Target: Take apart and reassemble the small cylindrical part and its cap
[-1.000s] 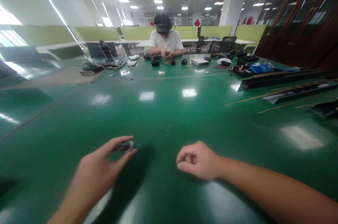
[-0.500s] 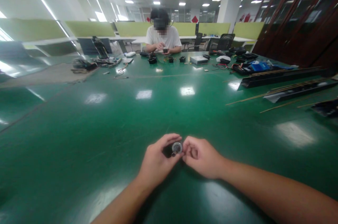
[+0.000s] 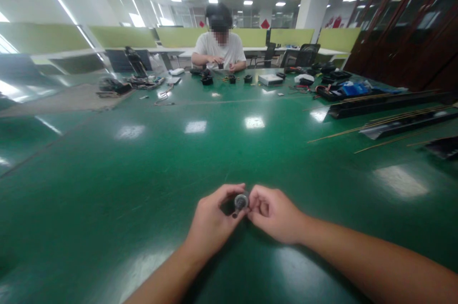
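One ring (image 3: pixel 241 201) sits over the near side of the desk (image 3: pixel 171 161), pinched in the fingers (image 3: pixel 229 190) of my left hand (image 3: pixel 211 215). My right hand (image 3: pixel 277 213) curls up to it; whether it grips, I cannot tell. I judge the step a two-handed hold, calling next for a steady left pinch. Black boxes (image 3: pixel 248 79) line the far edge before a co-worker (image 3: pixel 234 49), rods (image 3: pixel 400 118) the right; none seems in my way.
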Demonstrator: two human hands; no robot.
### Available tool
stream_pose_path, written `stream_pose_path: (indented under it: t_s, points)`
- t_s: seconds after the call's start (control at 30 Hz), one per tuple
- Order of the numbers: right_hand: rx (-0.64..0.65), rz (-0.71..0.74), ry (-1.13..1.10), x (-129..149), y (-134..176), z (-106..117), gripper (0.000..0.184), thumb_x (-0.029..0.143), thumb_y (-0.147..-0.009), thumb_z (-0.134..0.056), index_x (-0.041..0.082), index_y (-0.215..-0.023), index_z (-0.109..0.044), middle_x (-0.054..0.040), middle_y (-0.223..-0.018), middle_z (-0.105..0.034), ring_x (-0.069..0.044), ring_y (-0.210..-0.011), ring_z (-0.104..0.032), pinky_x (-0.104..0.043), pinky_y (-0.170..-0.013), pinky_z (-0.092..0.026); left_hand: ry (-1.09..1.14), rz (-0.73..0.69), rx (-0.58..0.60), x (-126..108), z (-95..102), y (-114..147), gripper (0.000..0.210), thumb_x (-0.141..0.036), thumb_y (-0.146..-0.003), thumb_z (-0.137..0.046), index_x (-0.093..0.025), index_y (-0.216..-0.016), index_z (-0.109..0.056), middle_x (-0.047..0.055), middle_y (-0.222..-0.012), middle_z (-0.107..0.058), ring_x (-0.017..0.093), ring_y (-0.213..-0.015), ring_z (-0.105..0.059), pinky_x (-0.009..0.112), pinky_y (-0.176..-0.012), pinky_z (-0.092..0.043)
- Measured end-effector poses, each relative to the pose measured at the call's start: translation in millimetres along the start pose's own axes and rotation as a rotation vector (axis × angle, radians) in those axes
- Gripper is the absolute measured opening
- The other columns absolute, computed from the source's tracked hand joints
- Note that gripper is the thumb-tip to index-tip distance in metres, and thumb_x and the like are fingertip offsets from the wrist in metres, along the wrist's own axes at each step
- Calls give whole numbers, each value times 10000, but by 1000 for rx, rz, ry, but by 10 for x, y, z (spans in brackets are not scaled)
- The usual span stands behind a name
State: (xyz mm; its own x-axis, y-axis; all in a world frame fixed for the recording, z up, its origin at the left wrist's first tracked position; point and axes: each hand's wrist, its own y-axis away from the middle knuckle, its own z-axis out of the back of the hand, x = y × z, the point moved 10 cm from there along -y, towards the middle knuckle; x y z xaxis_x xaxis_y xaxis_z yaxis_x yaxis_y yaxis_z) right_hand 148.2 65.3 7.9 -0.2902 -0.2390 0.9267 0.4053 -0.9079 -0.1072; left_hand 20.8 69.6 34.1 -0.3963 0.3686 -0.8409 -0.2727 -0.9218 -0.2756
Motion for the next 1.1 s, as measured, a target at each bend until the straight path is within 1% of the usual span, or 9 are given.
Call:
stream_pose_path:
  t_s: [0.13, 0.27, 0.47, 0.57, 0.67, 0.9, 1.1]
  points:
    - [-6, 8, 8, 11, 2, 7, 154, 70, -754, -616, 200, -802, -549, 98, -559, -448, -73, -490, -404, -175, -473, -291, 111, 57, 4, 57, -25, -6, 253, -232, -775, -738, -223, -1023, -686, 40, -1156, -717, 186, -1058, -698, 306, -988, -567]
    - [-4, 18, 30, 16, 6, 6, 155, 76, -759, -618, 204, -820, -555, 95, -571, -465, -75, -499, -424, -175, -484, -303, 134, 56, -2, 33, -26, -28, 227, -224, -775, -729, -213, -998, -691, 51, -1138, -718, 191, -1059, -696, 317, -985, -570]
    - [-4, 26, 38, 29, 1, 7, 156, 69, -756, -616, 201, -812, -554, 95, -565, -462, -74, -497, -426, -175, -489, -306, 90, 14, -20, 19, -2, -37, 219, -209, -772, -726, -212, -990, -701, 55, -1136, -714, 192, -1050, -690, 314, -961, -573]
    - [-7, 20, 36, 19, -2, 7, 159, 69, -753, -620, 202, -805, -550, 97, -560, -456, -73, -493, -415, -174, -485, -299, -2, -2, -26, -2, 22, -27, 241, -219, -759, -752, -225, -998, -716, 42, -1099, -725, 197, -1015, -692, 323, -947, -565]
    - [-16, 27, 33, 16, 0, 15, 162, 71, -748, -626, 202, -791, -541, 95, -569, -455, -73, -502, -410, -172, -485, -293, -76, 22, -6, -10, 22, -24, 276, -250, -754, -779, -247, -1025, -723, 20, -1028, -739, 193, -944, -696, 314, -894, -561]
    - [-14, 18, 30, 8, 7, 16, 151, 83, -762, -616, 201, -773, -522, 95, -564, -443, -73, -494, -392, -177, -469, -275, 52, 114, 66, 34, -69, -39, 253, -321, -761, -794, -213, -973, -708, 15, -960, -739, 186, -891, -699, 279, -838, -550]
    - [-13, 31, 52, 28, 2, 22, 144, 99, -770, -623, 202, -770, -522, 94, -566, -451, -74, -495, -400, -178, -472, -281, 84, 126, 70, 61, -81, -35, 279, -358, -750, -806, -191, -946, -698, 30, -931, -731, 193, -881, -693, 283, -823, -552]
